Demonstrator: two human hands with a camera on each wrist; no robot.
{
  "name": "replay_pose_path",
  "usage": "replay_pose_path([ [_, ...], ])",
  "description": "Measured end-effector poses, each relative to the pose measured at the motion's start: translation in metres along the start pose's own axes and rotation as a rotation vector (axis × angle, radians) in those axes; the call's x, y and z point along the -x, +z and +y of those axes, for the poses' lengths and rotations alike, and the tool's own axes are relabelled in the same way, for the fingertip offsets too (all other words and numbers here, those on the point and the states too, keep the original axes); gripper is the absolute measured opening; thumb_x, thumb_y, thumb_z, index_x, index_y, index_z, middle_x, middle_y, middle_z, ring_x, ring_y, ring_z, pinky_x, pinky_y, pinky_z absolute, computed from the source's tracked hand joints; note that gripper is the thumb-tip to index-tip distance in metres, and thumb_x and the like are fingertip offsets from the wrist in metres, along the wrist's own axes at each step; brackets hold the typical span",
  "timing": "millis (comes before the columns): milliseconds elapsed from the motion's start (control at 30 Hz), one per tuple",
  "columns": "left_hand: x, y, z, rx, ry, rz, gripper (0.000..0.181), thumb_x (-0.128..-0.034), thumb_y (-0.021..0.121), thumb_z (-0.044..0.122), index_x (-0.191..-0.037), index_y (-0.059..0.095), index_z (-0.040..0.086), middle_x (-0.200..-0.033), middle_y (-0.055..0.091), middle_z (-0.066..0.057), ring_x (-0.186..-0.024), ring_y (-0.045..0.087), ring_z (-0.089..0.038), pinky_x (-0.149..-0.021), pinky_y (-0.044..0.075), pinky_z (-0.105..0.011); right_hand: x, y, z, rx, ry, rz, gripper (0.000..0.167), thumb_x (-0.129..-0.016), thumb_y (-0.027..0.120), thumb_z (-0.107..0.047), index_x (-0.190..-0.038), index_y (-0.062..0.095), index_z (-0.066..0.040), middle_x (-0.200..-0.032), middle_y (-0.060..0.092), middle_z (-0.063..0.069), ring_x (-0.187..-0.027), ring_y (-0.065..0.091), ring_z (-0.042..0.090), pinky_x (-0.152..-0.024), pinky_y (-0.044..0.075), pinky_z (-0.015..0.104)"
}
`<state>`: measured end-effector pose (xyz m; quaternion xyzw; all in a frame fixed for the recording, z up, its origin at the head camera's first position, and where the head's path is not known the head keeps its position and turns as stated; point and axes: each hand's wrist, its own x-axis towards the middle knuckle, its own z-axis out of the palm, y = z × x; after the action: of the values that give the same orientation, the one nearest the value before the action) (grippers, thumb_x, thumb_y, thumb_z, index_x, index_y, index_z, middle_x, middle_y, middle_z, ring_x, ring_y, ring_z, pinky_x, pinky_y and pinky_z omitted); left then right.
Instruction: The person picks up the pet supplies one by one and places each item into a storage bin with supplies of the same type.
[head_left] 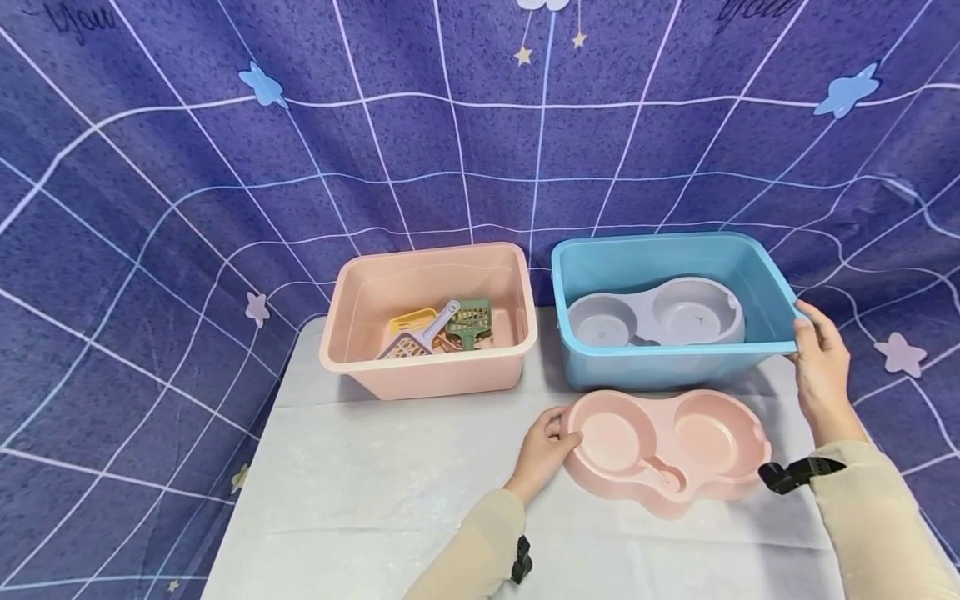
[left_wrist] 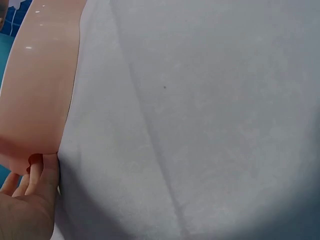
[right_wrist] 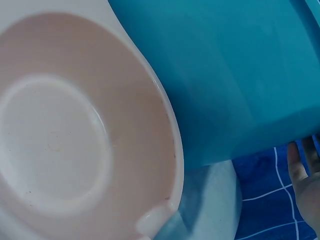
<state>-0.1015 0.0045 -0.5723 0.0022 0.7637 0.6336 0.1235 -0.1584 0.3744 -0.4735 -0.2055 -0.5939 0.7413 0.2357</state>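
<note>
A pink double pet bowl (head_left: 663,437) with two round wells sits just in front of the blue tub. My left hand (head_left: 542,450) grips its left end, thumb over the rim; the left wrist view shows fingers (left_wrist: 36,172) tucked at the bowl's edge. My right hand (head_left: 822,367) holds the right front corner of the blue tub (head_left: 675,367), and in the right wrist view its fingers (right_wrist: 297,165) lie against the tub's edge. Inside that tub rests a grey double pet bowl (head_left: 641,310), slightly tilted.
To the left stands a pink tub (head_left: 435,379) with several slotted litter scoops inside, including a green scoop (head_left: 469,321) and a grey scoop (head_left: 408,343). Both tubs stand at the back of the white-covered table (head_left: 360,492), against a purple curtain (head_left: 465,142).
</note>
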Motion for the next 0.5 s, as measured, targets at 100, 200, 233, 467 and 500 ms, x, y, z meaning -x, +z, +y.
replay_pose_path([
  [100, 0.0, 0.0, 0.001, 0.008, -0.003, 0.02, 0.051, -0.0869, 0.072, 0.014, -0.135, 0.057, 0.006, -0.087, 0.072, -0.003, -0.079, 0.062, -0.008, -0.07, 0.051, -0.021, 0.0, 0.0, 0.0, 0.002, 0.009, 0.004, 0.033, -0.1, 0.055, -0.013, -0.131, 0.065, -0.015, -0.12, 0.057, 0.0, -0.095, 0.056, 0.008, -0.067, 0.051, 0.01],
  [200, 0.0, 0.0, 0.002, 0.038, -0.019, 0.04, 0.05, -0.0835, 0.073, 0.013, -0.132, 0.061, 0.008, -0.087, 0.073, -0.004, -0.077, 0.063, -0.007, -0.068, 0.052, -0.02, 0.0, 0.0, 0.0, 0.01, 0.007, -0.003, 0.033, -0.101, 0.054, -0.013, -0.132, 0.064, -0.015, -0.121, 0.057, 0.0, -0.096, 0.055, 0.008, -0.068, 0.051, 0.01],
  [233, 0.0, 0.0, 0.003, 0.051, -0.03, 0.041, 0.05, -0.0826, 0.073, 0.013, -0.132, 0.062, 0.01, -0.087, 0.073, -0.003, -0.076, 0.063, -0.007, -0.066, 0.052, -0.021, 0.0, 0.0, 0.0, 0.012, 0.006, -0.006, 0.034, -0.101, 0.055, -0.013, -0.133, 0.064, -0.015, -0.121, 0.057, 0.0, -0.097, 0.055, 0.008, -0.068, 0.051, 0.01],
  [467, 0.001, -0.003, 0.011, 0.083, -0.081, 0.041, 0.051, -0.0797, 0.075, 0.017, -0.13, 0.064, 0.016, -0.089, 0.073, -0.002, -0.072, 0.066, -0.01, -0.063, 0.053, -0.022, 0.003, -0.001, -0.002, 0.051, -0.003, -0.016, 0.035, -0.102, 0.053, -0.015, -0.136, 0.062, -0.016, -0.127, 0.055, 0.001, -0.102, 0.053, 0.008, -0.07, 0.049, 0.007],
  [500, 0.002, -0.003, 0.012, 0.085, -0.085, 0.046, 0.051, -0.0796, 0.075, 0.018, -0.129, 0.064, 0.017, -0.089, 0.073, -0.002, -0.073, 0.066, -0.011, -0.064, 0.054, -0.022, 0.003, -0.001, -0.002, 0.051, -0.003, -0.019, 0.035, -0.102, 0.054, -0.015, -0.136, 0.061, -0.016, -0.127, 0.055, 0.001, -0.102, 0.053, 0.008, -0.071, 0.049, 0.007],
])
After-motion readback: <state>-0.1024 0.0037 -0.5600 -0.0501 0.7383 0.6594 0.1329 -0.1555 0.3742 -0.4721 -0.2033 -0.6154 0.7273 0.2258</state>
